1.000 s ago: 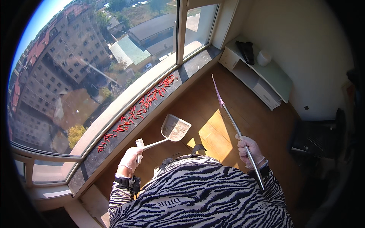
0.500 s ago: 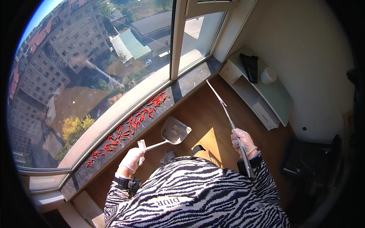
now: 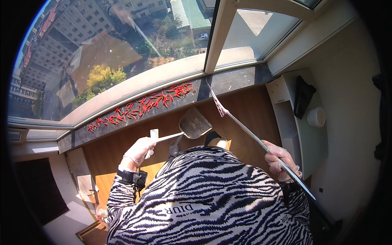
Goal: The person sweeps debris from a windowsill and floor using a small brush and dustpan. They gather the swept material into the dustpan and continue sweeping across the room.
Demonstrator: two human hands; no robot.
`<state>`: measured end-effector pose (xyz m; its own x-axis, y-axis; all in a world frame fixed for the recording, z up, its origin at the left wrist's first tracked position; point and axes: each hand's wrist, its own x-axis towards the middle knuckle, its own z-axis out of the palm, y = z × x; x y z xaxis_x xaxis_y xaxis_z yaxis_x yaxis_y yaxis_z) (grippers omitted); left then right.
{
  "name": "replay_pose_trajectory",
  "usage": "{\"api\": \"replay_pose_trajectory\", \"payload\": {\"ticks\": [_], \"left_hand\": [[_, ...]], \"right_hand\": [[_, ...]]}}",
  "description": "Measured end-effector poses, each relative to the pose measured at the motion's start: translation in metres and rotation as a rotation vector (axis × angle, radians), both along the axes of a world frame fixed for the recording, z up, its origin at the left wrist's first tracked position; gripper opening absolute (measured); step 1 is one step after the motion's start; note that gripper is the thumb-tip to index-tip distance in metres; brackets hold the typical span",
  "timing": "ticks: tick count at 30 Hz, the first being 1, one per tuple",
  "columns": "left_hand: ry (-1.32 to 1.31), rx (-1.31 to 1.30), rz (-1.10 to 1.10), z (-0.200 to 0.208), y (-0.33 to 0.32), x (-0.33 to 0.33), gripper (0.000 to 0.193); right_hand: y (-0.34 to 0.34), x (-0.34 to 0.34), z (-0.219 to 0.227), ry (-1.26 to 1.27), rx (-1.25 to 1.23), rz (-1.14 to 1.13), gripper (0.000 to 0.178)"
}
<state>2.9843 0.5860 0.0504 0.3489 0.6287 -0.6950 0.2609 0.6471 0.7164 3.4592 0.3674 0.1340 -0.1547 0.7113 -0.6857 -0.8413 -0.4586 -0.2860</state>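
Note:
My gloved left hand [image 3: 138,152] is closed around the pale handle of a dustpan [image 3: 197,123], whose pan hangs in front of my body. Grey debris seems to lie in the pan, too small to name. In my gloved right hand [image 3: 281,160] is the long metal handle of a broom [image 3: 251,131]. Its narrow pinkish head [image 3: 219,105] points up and left toward the window sill [image 3: 237,80]; whether it touches the sill I cannot tell. Many red chili peppers [image 3: 143,106] lie spread along the dark sill, beyond the dustpan.
A low cabinet [image 3: 313,143] stands at the right wall, with a black object [image 3: 303,96] and a white round container [image 3: 316,117] on top. Large windows rise behind the sill. Wooden floor [image 3: 249,98] lies below. A dark panel [image 3: 41,190] is at lower left.
My view has turned to the right. The broom has swung so that its head points farther left, toward the sill. The dustpan is still in my left hand.

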Motion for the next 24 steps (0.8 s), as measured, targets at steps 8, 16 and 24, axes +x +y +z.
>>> {"api": "replay_pose_trajectory", "payload": {"ticks": [8, 16, 24], "left_hand": [[0.091, -0.008, 0.248, -0.009, -0.051, 0.319, 0.012], [0.2, 0.0, 0.422, 0.018, -0.051, 0.311, 0.014], [0.2, -0.034, 0.52, -0.007, -0.071, 0.263, 0.011]], "right_hand": [[0.093, 0.372, -0.032, 0.111, -0.07, 0.198, 0.036], [0.169, 0.375, -0.016, 0.139, 0.112, 0.248, 0.034], [0.173, 0.316, -0.053, -0.227, 0.437, 0.137, 0.055]]}}
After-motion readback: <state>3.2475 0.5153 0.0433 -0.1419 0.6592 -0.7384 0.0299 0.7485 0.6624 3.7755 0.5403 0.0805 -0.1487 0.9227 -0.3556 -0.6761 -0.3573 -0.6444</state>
